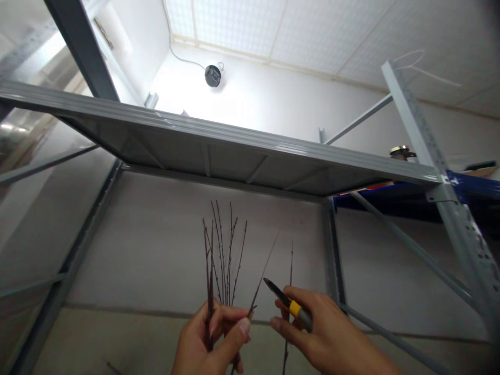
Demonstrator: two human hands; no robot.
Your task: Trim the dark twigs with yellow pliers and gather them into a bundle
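My left hand (216,338) is closed around thin brown twigs (211,291). Between its thumb and forefinger it pinches another twig (262,276), which slants up to the right. Several more budded twigs (225,260) rise behind its fingers; whether they are in its grip I cannot tell. My right hand (320,325) is wrapped round a dark pointed tool (296,308) with a yellow band, its tip aimed up and left toward the pinched twig without touching it. One upright twig (291,271) passes by the right fingers; whether they grip it is hidden.
A grey metal shelf (234,135) spans overhead on slotted posts (464,224), with diagonal braces at both sides. Jars with a gold lid (399,151) stand at its right end, near a blue shelf beam (394,203). A black round device (213,76) hangs on the white wall.
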